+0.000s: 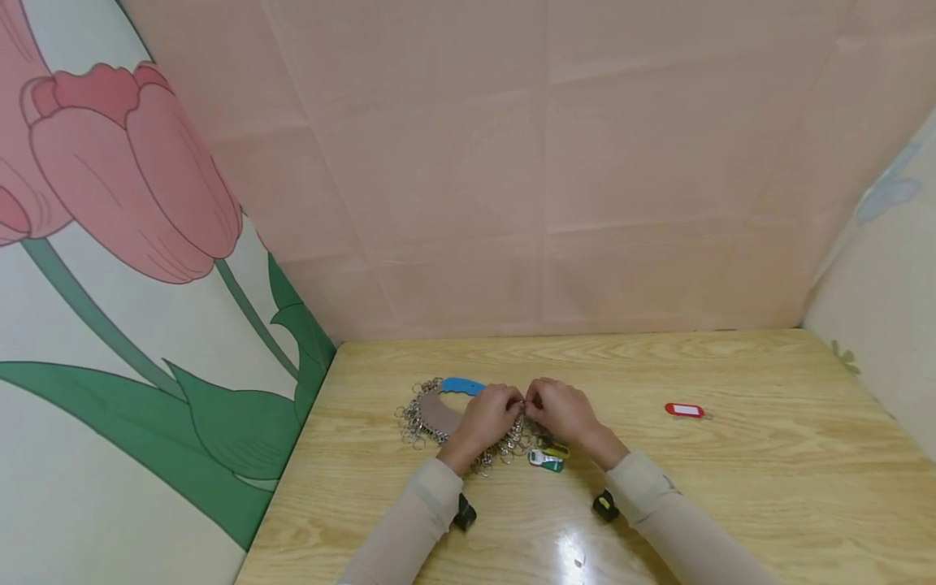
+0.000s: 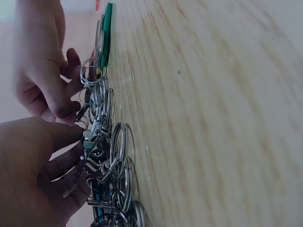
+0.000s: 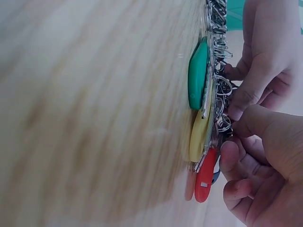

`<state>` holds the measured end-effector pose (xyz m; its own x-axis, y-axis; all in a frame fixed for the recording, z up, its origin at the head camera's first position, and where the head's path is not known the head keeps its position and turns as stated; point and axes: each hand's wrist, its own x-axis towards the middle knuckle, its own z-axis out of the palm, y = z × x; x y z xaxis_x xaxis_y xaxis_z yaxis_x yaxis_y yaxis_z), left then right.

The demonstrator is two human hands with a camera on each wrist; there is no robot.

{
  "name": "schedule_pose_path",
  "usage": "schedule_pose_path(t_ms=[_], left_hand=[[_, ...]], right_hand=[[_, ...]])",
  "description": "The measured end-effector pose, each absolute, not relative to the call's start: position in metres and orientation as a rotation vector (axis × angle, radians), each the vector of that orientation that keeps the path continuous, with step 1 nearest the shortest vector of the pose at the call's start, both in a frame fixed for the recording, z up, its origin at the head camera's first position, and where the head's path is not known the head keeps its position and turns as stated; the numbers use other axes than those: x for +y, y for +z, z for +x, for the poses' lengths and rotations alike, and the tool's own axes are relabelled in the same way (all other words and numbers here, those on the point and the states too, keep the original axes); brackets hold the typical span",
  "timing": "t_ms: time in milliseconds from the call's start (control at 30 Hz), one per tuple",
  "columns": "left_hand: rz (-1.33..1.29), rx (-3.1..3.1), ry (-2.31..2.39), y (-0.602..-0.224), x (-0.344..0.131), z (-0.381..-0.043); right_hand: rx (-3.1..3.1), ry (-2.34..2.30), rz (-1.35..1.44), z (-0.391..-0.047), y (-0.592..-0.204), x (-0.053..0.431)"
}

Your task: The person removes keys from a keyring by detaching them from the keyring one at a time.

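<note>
A curved brown band (image 1: 437,414) with a blue section (image 1: 462,385) lies on the table, fringed with metal key rings (image 2: 120,144) and small swivel clasps. My left hand (image 1: 491,416) is over its right side, thumb and finger pinching a metal clasp (image 2: 90,137). Fingertip to fingertip with it, my right hand (image 1: 561,410) pinches a small key ring (image 3: 223,124) at the band's right end. Just below the hands lie what look like nail clippers with green (image 3: 198,75), yellow (image 3: 199,137) and red (image 3: 205,177) covers. The fingers partly hide the pinched metal parts.
A red key tag (image 1: 685,410) with a white label lies apart at the right of the wooden table (image 1: 768,487). A pink-covered wall (image 1: 548,203) stands behind, and a tulip-printed panel (image 1: 132,179) borders the left side.
</note>
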<state>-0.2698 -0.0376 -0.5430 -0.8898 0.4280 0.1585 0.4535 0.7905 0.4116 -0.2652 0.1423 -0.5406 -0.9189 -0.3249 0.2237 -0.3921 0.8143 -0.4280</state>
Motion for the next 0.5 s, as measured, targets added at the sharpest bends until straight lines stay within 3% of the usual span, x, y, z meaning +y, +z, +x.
schedule_pose_path(t_ms=[500], left_hand=[[-0.803, -2.946, -0.984, -0.543, -0.046, -0.2724]], right_hand=[[-2.863, 0.769, 0.63, -0.2627, -0.5383, 0.1448]])
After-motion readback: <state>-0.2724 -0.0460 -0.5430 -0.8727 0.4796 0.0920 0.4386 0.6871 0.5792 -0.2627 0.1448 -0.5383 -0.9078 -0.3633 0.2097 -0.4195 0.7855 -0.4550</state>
